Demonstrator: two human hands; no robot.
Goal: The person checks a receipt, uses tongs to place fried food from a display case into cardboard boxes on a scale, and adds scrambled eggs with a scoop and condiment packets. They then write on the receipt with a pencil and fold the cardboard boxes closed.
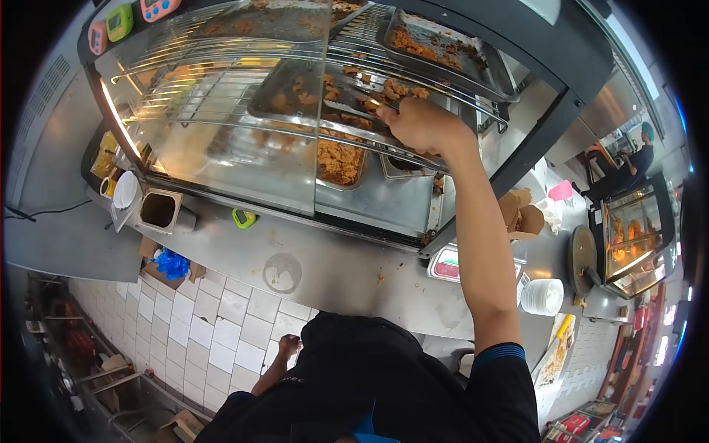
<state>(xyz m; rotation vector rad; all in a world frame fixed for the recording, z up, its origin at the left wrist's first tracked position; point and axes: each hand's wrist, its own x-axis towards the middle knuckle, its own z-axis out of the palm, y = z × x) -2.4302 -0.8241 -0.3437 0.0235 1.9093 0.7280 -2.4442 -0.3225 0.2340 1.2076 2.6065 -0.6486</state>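
Observation:
My right hand (422, 125) reaches through the opening of the glass-fronted display cabinet (325, 199). Its fingers are wrapped round what look like metal tongs (367, 94), partly hidden by the hand. Around their tips, a dark tray (284, 100) on the wire shelf holds scattered pieces of brown fried food (399, 90). Below the shelf sits a pan of crumbly fried food (340, 161), beside a small metal container (405, 168). Down by my side, my left hand (289, 345) hangs with curled fingers, and nothing shows in it.
Another tray (443, 55) rests on the upper rack. On the steel counter (354, 266) are a green timer (244, 218), a square metal container (159, 210), a scale (445, 264) and stacked white lids (543, 297). Cardboard boxes (521, 214) stand right; a person (636, 162) is farther back.

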